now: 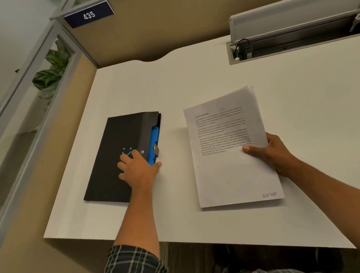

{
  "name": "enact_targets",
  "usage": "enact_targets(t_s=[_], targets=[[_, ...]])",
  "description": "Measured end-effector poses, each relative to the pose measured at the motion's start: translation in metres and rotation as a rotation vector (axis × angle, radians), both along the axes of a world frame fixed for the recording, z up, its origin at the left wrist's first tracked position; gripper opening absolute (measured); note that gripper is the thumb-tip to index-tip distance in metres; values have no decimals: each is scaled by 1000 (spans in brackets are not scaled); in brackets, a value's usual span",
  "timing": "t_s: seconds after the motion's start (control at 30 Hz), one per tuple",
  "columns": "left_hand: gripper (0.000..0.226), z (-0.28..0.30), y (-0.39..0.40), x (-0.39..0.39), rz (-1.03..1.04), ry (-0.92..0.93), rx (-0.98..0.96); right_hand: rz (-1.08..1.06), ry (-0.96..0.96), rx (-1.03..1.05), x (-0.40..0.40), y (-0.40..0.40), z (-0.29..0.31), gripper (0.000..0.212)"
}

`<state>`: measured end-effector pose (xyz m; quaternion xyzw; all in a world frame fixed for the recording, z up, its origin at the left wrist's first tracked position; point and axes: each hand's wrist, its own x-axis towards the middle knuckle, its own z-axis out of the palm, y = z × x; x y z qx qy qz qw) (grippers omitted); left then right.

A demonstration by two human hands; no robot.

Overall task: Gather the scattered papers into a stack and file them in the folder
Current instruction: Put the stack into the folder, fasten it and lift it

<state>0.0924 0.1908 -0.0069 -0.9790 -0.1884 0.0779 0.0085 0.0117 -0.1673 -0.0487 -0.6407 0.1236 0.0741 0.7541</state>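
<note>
My right hand (272, 157) pinches the stack (230, 149), left hand (138, 170) spread flat on the folder (117, 151); loose sheets could fan out.

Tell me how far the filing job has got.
Gathering looks done: the papers form one stack, gripped by the right hand. In hand: the left hand rests on the black folder, at its clasp edge. Left: opening the folder and sliding the stack inside.
</note>
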Motion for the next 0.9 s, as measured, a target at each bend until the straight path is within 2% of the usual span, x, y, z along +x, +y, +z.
enact_targets(t_s=[0.27,0.4,0.67,0.8,0.9], targets=[[86,-2,12,12,-34,43,-25,-14,-19,20,1,1,-3,45],[69,1,15,12,-68,49,-13,-7,-30,21,1,0,-4,46],[16,22,9,10,-309,35,242,-5,-40,21,1,1,-2,43],[18,43,2,6,-376,9,282,5,-34,86,-5,7,1,46],[22,56,-7,6,-413,-66,207,165,-11,145,-14,19,11,52]])
